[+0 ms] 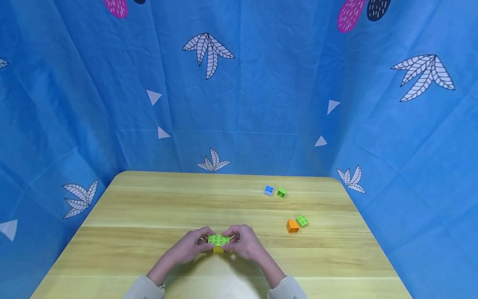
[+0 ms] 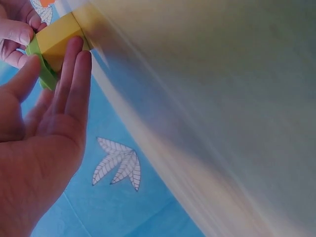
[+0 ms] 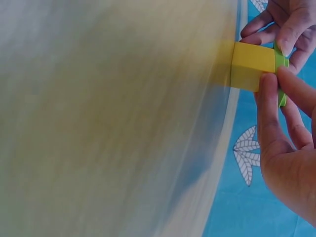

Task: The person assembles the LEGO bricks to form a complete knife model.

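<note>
Left hand (image 1: 191, 249) and right hand (image 1: 245, 245) pinch green block (image 1: 218, 239) atop yellow block (image 3: 253, 63), inside desk's (image 1: 179, 199) far edge; uneven pressure (one-sided) could tilt it.

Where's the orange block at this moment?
In the head view, the orange block lies on the table, right of the right hand, beside a small studded green block.

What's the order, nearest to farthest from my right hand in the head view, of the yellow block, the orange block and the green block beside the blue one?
From the right hand:
1. Yellow block: touching it, on its left.
2. Orange block: out to the right.
3. Green block: farther back, right of the blue block.
</note>
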`<state>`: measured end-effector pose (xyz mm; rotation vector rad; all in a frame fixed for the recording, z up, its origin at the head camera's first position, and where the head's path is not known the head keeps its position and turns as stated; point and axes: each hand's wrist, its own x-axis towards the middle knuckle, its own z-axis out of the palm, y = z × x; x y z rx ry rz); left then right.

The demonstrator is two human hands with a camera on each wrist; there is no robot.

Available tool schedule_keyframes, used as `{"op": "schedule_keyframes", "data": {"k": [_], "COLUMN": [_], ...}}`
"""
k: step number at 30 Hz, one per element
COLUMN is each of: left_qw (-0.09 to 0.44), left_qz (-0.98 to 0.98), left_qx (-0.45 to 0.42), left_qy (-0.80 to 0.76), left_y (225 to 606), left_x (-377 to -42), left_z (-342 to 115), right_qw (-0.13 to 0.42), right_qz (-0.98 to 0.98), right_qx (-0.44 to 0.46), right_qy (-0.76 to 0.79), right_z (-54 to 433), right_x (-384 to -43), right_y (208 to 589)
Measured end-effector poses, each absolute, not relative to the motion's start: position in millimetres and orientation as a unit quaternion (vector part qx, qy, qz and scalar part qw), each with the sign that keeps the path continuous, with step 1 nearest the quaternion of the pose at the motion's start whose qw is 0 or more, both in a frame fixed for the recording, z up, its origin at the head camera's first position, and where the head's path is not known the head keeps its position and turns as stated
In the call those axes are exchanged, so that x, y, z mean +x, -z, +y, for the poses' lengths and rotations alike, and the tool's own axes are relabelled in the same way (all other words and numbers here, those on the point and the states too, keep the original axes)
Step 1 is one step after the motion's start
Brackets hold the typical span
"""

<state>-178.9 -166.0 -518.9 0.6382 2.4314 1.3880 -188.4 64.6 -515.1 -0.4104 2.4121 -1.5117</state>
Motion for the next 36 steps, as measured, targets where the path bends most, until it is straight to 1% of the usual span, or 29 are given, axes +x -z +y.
{"op": "schedule_keyframes", "data": {"k": [11,25,36], "left_qw": [0.144,0.136,0.139], "left_qz": [0.843,0.842,0.853], "left_qx": [0.215,0.211,0.206], "left_qy": [-0.472,-0.477,-0.458], "left_y": [516,515,518], "left_x": [-179,-179,-180], "left_z": [-159,-155,-152], "right_qw": [0.143,0.139,0.128], "right_qz": [0.833,0.841,0.848], "right_qx": [-0.131,-0.137,-0.144], "right_qy": [0.519,0.504,0.494], "right_z": [70,73,74], "right_x": [-189,-189,-188], "right_y": [515,514,515]}}
